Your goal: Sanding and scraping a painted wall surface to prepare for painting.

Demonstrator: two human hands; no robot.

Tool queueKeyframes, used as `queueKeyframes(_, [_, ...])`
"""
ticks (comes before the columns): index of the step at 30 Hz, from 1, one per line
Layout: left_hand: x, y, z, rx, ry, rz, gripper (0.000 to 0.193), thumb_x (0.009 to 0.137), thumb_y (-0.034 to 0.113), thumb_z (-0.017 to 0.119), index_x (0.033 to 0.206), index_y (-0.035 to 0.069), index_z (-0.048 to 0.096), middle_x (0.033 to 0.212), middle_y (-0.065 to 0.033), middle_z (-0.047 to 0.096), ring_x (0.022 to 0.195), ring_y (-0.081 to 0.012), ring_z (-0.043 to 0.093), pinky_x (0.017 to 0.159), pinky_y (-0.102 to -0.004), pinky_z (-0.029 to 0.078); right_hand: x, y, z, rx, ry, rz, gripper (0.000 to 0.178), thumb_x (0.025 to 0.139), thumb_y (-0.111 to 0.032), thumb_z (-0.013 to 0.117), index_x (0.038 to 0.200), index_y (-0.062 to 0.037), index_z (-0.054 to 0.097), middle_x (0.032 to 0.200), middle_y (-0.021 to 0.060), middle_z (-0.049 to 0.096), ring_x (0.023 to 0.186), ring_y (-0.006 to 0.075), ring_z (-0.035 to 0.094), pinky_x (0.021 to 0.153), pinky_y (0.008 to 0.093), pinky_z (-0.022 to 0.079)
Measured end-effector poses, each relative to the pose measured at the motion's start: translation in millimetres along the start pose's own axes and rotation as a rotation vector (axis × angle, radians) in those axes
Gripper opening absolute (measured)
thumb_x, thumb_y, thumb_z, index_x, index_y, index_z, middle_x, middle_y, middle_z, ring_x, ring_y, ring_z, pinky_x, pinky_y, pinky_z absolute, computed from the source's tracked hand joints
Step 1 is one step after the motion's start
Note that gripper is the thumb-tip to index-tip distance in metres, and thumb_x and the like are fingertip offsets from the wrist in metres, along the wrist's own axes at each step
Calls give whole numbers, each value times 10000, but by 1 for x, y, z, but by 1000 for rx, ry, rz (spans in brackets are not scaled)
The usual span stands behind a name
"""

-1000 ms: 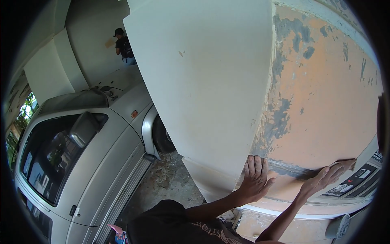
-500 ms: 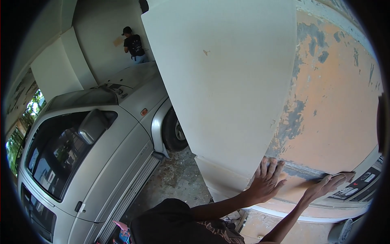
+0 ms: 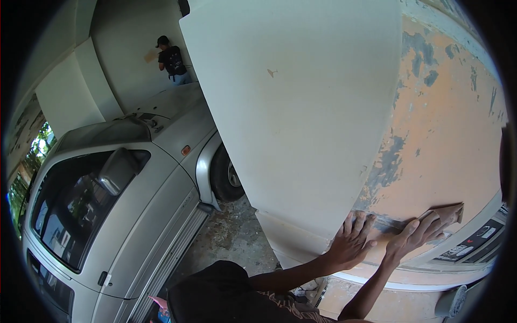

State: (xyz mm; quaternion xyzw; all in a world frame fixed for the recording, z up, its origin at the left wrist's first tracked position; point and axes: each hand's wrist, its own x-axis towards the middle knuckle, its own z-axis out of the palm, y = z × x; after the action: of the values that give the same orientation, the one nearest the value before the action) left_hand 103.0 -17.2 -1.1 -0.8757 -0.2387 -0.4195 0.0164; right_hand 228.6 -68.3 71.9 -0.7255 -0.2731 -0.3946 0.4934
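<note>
My left hand (image 3: 351, 245) lies with its fingers stretched out on the wall corner, where the white face meets the orange one. To its right, my right hand (image 3: 417, 232) presses a folded brown sheet, apparently sandpaper (image 3: 452, 212), against the lower part of the orange wall (image 3: 439, 156). The sheet sticks out past the fingertips, and its middle is hidden under them. Grey patches (image 3: 389, 161) of bared or scraped surface run along the corner and higher up this wall. A grey strip (image 3: 385, 222) shows between my two hands.
The smooth white wall (image 3: 301, 124) fills the middle. Left of it, a silver vehicle (image 3: 145, 215) is parked on stained concrete (image 3: 231, 231). Another person (image 3: 172, 60) stands at the far wall holding a tan sheet. A grey bucket (image 3: 451, 301) and a framed dark panel (image 3: 471, 242) are at the lower right.
My right hand has slid up and a little to the left along the orange wall, carrying the sandpaper with it. My left hand rests at nearly the same spot.
</note>
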Motion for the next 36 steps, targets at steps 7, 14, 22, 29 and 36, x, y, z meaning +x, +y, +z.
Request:
queueKeyframes(7, [-5,1,-3,0,-36,10,665,992,463,161,1460,-10,169,1504,-291,-95,1349,-533,-133,1053,-621,-90,-103,67,-21,-78,-94,-103,267,907,-172,541,1081,5,637,1132,227,578,1096,468,479,993,579,310])
queueKeyframes(14, [25,0,-16,-202,-303,-269,816,935,608,144,1445,-27,88,1431,-349,-256,1274,-545,-311,993,-641,-201,-86,124,-54,118,239,334,421,964,-373,511,867,25,608,715,80,623,651,132,527,603,281,435])
queueKeyframes(22, [24,5,-4,24,-272,-169,1010,833,699,441,1401,-5,-8,1365,-411,-255,1255,-553,-323,1005,-671,-142,-276,330,-153,-298,-142,841,314,933,-273,550,1041,11,630,757,193,656,681,257,629,662,355,477])
queueKeyframes(29, [16,6,-8,-47,-228,-293,1196,741,701,592,1357,-32,-124,1351,-414,-248,1243,-582,-276,993,-707,-67,-387,401,-182,252,-421,1400,478,911,-258,592,1291,10,477,1118,159,626,975,184,629,849,310,492])
queueKeyframes(36, [20,22,9,146,-34,-4,1092,787,576,662,1328,-113,10,1252,-309,251,1197,-360,357,1010,-438,370,-553,441,-205,-463,-1053,1433,409,798,-243,632,1196,-157,596,1098,203,636,1063,336,599,934,414,466])
